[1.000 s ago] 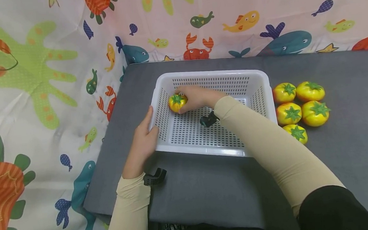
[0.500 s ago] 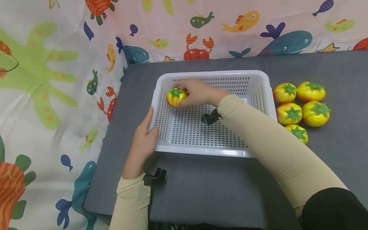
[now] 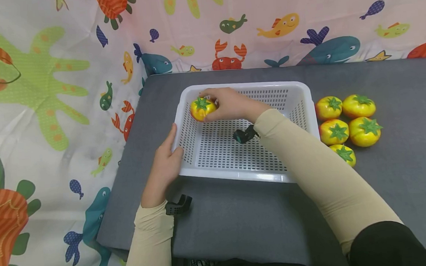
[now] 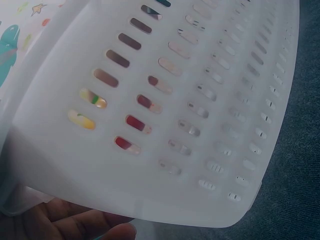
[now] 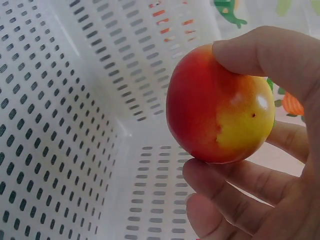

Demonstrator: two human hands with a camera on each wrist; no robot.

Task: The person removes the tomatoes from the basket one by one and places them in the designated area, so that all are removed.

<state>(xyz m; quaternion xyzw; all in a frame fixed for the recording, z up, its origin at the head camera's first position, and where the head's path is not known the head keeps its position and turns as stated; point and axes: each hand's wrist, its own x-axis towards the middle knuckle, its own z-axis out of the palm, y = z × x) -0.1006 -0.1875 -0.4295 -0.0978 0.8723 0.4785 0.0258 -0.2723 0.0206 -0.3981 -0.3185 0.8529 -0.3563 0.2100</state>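
Note:
My right hand holds a yellow-and-red tomato with a green star-shaped top, thumb on one side and fingers on the other. It is raised within the left end of the white plastic basket. The right wrist view shows the tomato's smooth red and yellow underside, apart from the basket floor. My left hand grips the basket's left rim near the front corner. From the left wrist, curled fingers show at the basket's edge, and the tomato's colours glimmer through the slots.
Several more tomatoes stand in a cluster on the grey table, close against the basket's right side. Behind the table and along its left hangs a cloth printed with sea animals.
My right hand has lifted the tomato from low in the basket, up and slightly left toward the back left corner. My left hand and the basket have stayed put.

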